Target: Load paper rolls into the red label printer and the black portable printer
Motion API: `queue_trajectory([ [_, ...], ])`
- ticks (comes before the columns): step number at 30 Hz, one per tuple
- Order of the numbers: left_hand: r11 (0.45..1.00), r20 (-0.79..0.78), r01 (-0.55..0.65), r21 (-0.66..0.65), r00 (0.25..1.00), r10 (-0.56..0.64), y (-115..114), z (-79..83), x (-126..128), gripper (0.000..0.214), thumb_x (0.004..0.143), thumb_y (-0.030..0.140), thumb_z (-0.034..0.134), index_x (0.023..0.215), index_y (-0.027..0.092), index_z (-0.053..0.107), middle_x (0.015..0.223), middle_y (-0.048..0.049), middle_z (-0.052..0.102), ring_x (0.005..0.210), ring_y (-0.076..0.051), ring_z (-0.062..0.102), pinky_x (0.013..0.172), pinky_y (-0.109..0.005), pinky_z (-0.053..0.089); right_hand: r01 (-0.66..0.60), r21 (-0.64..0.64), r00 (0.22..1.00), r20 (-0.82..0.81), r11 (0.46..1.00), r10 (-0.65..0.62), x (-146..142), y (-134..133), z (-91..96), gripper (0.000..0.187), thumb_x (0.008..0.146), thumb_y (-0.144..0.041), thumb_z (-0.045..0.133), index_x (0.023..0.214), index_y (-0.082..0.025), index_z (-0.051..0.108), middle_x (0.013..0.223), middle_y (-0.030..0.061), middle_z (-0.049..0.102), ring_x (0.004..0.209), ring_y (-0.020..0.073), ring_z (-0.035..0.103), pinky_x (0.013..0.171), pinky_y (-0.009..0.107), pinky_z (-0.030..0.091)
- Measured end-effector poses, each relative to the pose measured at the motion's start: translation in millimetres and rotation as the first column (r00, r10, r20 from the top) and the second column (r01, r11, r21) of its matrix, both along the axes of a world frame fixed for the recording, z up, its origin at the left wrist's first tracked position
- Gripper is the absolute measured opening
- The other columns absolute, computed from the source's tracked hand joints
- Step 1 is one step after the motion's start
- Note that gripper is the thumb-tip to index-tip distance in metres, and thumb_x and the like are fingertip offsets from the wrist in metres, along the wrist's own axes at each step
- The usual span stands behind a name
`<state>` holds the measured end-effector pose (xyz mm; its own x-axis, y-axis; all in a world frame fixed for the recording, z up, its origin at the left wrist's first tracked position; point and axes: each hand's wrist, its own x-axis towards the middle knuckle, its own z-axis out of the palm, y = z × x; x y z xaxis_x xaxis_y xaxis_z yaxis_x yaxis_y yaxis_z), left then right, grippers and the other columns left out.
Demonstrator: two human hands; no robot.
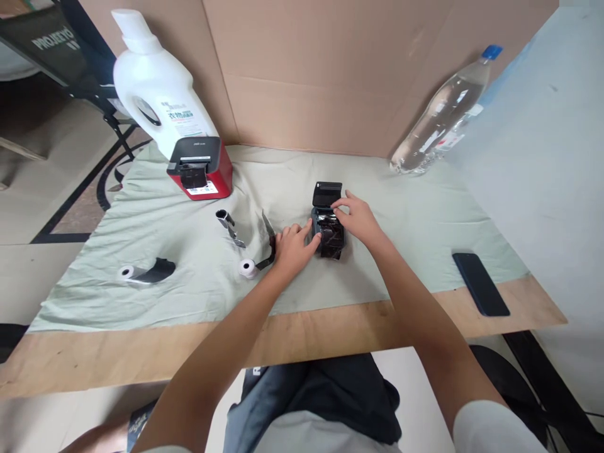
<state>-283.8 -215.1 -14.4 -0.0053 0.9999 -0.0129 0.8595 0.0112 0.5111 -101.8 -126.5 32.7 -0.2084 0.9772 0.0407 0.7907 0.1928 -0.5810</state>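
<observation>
A small dark receipt printer (315,221) lies on the cloth with its black lid (327,194) flipped up. Shiny black paper (331,242) fills its bay and hangs over the near edge. Thumb and index finger of my left hand (293,246) grip the printer's left side. At the upper right of the bay, close to the hinge, my right hand (355,217) has thumb and index finger pinched at the printer's edge; their exact contact is partly hidden. Left of my left hand is a white paper roll (247,268) with a dark strip curling from it.
A red and black printer (221,173) stands before a white detergent bottle (163,82). Another paper roll (141,273) and a curled dark strip (229,225) lie at left. On the right are a clear bottle (441,116) and a phone (480,284). Cardboard (321,107) closes the back.
</observation>
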Motion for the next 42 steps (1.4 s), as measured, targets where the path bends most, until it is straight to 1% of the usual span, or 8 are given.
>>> queue_trajectory([
  [5,1.000,0.001,-0.009,0.001,1.000,0.009,-0.5,0.4,0.4,0.056,0.106,0.052,0.045,0.157,0.029,0.054,0.119,-0.0105,0.069,0.123,-0.033,0.057,0.104,-0.044,0.040,-0.066,-0.173,0.911,0.392,0.983,0.130,-7.5,17.2,10.9,0.039,0.086,-0.019,0.072,0.124,-0.024,0.081,0.141,0.0122,0.068,0.137,0.0357,0.057,0.113,0.046,0.048],
  [13,1.000,0.019,-0.010,0.015,1.000,0.010,-0.2,-0.1,0.4,0.056,0.106,0.051,0.047,0.157,0.028,0.056,0.119,-0.0111,0.069,0.121,-0.033,0.057,0.101,-0.044,0.040,-0.061,-0.213,0.878,0.453,0.975,0.154,-14.2,23.2,14.4,0.039,0.080,-0.020,0.079,0.118,-0.025,0.079,0.134,0.0174,0.053,0.127,0.0398,0.049,0.105,0.051,0.049],
  [20,0.997,0.045,-0.026,0.070,0.999,0.022,-0.5,-4.1,0.7,0.053,0.105,0.053,0.051,0.152,0.029,0.060,0.116,-0.0104,0.070,0.119,-0.032,0.059,0.101,-0.044,0.041,-0.164,-0.044,0.980,0.109,0.985,0.168,-7.3,10.1,61.0,0.025,0.083,-0.016,0.073,0.105,-0.023,0.065,0.110,0.0082,0.059,0.102,0.0270,0.056,0.095,0.046,0.050],
  [26,0.998,0.044,-0.020,0.057,0.999,0.017,-0.7,-5.1,0.4,0.048,0.105,0.055,0.049,0.140,0.027,0.068,0.120,-0.0108,0.069,0.122,-0.033,0.056,0.105,-0.046,0.041,-0.365,-0.049,0.835,-0.459,0.930,0.304,-111.2,-19.6,104.9,0.024,0.099,-0.030,0.063,0.120,-0.027,0.053,0.096,-0.0011,0.059,0.075,0.0147,0.057,0.071,0.030,0.048],
  [29,0.999,0.065,0.012,0.045,0.998,-0.015,0.9,-8.2,-1.1,0.052,0.106,0.052,0.050,0.149,0.025,0.060,0.134,-0.0123,0.066,0.128,-0.033,0.053,0.108,-0.046,0.039,-0.517,-0.040,0.765,-0.471,0.855,0.440,-187.5,-35.8,98.8,0.020,0.103,-0.037,0.059,0.119,-0.027,0.051,0.096,0.0003,0.060,0.080,0.0173,0.059,0.071,0.031,0.049],
  [33,0.999,0.087,0.036,-0.029,0.996,-0.033,6.6,-11.2,-3.8,0.064,0.106,0.061,0.040,0.161,0.028,0.046,0.140,-0.0116,0.062,0.131,-0.033,0.051,0.113,-0.047,0.037,-0.620,-0.077,0.784,-0.110,0.781,0.611,-263.7,-57.7,72.7,0.016,0.104,-0.033,0.055,0.117,-0.024,0.050,0.107,0.0083,0.068,0.091,0.0254,0.063,0.076,0.037,0.050],
  [38,0.995,0.085,0.042,-0.095,0.996,-0.034,8.4,-5.8,-4.0,0.068,0.104,0.068,0.033,0.163,0.035,0.042,0.132,-0.0083,0.064,0.131,-0.032,0.051,0.112,-0.049,0.038,-0.638,-0.196,0.733,0.141,0.745,0.665,-306.1,-74.5,34.5,0.037,0.095,-0.011,0.058,0.130,-0.009,0.049,0.121,0.0192,0.071,0.101,0.0288,0.068,0.075,0.035,0.049],
  [42,0.999,0.098,0.031,-0.039,0.995,-0.027,6.2,-4.6,-2.8,0.067,0.104,0.066,0.033,0.161,0.033,0.046,0.128,-0.0085,0.064,0.129,-0.030,0.052,0.111,-0.046,0.039,-0.602,-0.237,0.717,0.261,0.763,0.647,-317.9,-78.3,16.8,0.044,0.091,-0.004,0.059,0.134,-0.013,0.053,0.125,0.0202,0.072,0.106,0.0308,0.071,0.073,0.036,0.048],
])
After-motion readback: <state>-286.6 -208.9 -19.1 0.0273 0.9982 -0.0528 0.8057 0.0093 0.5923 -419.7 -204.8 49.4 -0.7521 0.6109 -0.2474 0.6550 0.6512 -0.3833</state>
